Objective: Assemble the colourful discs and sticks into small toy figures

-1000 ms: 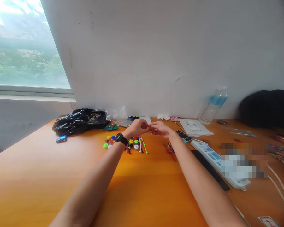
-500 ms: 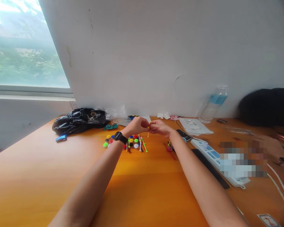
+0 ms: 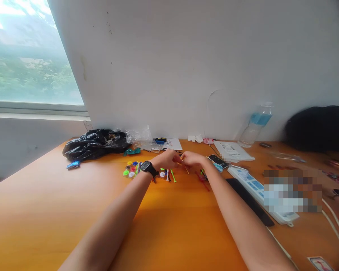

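Over the middle of the table, my left hand [image 3: 168, 159] and my right hand [image 3: 192, 158] are close together with curled fingers. A thin yellow plastic stick [image 3: 185, 167] slants down from the fingertips of my right hand. My left fingertips are bent right beside the stick's upper end; what they pinch, if anything, is hidden. Below my left wrist, which wears a black watch [image 3: 146, 166], lie colourful round plastic pieces [image 3: 126, 173], partly covered by the arm. A green stick [image 3: 173, 175] and a white stick [image 3: 167, 175] lie just left of the yellow one.
A red item [image 3: 202, 179] lies near my right forearm. To the right are a black phone-like device [image 3: 218, 161], a white power strip [image 3: 257, 188] and a leaning bottle [image 3: 255, 126]. A black plastic bag [image 3: 94, 145] and a small blue packet [image 3: 73, 165] are at left.
Both hands have moved down toward the table, the left one also slightly right. The yellow stick has gone from nearly upright to slanted. My left wrist now covers more of the coloured pieces.
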{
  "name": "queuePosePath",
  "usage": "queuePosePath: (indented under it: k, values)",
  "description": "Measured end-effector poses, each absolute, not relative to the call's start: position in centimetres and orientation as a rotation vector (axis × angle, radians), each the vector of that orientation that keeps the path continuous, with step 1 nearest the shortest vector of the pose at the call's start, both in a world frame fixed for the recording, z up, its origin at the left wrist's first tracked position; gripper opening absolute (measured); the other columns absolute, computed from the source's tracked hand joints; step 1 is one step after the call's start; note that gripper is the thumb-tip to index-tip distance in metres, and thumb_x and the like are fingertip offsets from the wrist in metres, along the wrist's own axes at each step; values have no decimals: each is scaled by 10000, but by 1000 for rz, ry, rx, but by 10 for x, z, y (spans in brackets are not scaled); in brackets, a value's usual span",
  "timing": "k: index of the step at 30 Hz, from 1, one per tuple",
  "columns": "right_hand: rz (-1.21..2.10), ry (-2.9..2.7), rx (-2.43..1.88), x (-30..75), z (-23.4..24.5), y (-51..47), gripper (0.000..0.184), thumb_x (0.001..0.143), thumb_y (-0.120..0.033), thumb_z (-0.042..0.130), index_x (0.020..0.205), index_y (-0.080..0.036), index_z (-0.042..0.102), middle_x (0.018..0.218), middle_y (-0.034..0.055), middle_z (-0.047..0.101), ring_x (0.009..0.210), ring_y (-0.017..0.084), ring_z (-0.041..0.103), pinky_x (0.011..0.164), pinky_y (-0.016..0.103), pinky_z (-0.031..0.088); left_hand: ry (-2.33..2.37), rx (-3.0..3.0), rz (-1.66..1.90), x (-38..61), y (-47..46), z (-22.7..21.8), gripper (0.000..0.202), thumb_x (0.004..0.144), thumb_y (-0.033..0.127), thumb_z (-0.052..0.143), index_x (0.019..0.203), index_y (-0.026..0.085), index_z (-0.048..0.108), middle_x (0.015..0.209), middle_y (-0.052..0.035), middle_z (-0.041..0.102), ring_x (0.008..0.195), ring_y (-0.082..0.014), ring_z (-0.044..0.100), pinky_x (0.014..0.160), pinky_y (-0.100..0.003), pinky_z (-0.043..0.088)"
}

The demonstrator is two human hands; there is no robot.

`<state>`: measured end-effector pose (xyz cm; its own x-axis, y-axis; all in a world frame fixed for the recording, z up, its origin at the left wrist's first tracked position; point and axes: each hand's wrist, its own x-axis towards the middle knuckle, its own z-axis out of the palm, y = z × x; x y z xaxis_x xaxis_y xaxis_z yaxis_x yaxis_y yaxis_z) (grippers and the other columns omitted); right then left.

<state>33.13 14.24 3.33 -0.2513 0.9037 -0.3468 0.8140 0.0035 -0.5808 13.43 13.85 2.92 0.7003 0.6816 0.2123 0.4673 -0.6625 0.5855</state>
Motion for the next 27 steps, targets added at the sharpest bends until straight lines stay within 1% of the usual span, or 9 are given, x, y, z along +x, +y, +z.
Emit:
queuePosePath:
  k: [2,4,8,12,14,16,18,21,27]
  values:
    - [1017,-2184,-1932,336,40,142,157,655,-234,813,670,-168,672,595,35,679,557,154,595,542,252,403,891,2426,537,136,139,26,163,706,168,756,854,162,824,843,-46,780,791,-188,690,685,-240,491]
    - [957,-2223,-2012,344,50,140,193,631,-264,845,713,-179,692,653,36,706,571,161,617,553,260,425,916,2431,504,136,141,23,176,656,141,780,827,159,821,830,-55,779,781,-200,695,661,-245,489]
    - [869,-2286,-2179,362,71,131,302,513,-306,930,669,-181,704,637,47,685,569,187,609,537,284,419,940,2431,448,132,144,17,224,619,94,783,828,171,808,813,-50,771,710,-187,694,612,-239,478]
    - [869,-2367,-2332,371,83,121,364,427,-348,975,652,-180,744,656,55,687,619,209,625,543,289,421,942,2411,411,126,143,17,332,617,202,878,939,196,796,863,-47,776,633,-169,681,567,-239,472]
    - [885,-2389,-2390,371,84,119,372,390,-327,987,636,-181,749,678,55,695,627,209,631,540,286,422,949,2408,371,123,144,19,436,591,272,919,1002,211,786,917,-51,778,640,-170,682,550,-237,466]
    - [895,-2377,-2414,372,82,119,363,358,-277,988,611,-182,744,669,42,692,606,198,624,530,280,414,977,2418,320,119,146,21,509,574,285,922,1060,231,777,1004,-52,776,690,-173,691,541,-222,458]
    - [912,-2343,-2413,373,79,121,343,350,-234,977,592,-184,740,634,27,679,582,186,611,526,273,405,1004,2431,290,115,148,23,538,569,270,911,1088,245,774,1073,-52,768,747,-177,700,545,-206,456]
    - [944,-2294,-2376,376,74,124,307,374,-206,959,598,-179,750,607,28,666,589,188,609,536,274,403,1015,2429,292,113,149,25,511,562,278,914,1054,242,783,1059,-54,767,779,-185,705,561,-199,456]
    - [971,-2290,-2301,378,71,125,293,436,-279,947,661,-182,787,592,20,652,600,184,615,557,273,420,1023,2395,269,110,144,31,517,532,276,929,1027,236,787,994,-35,769,760,-185,702,555,-201,446]
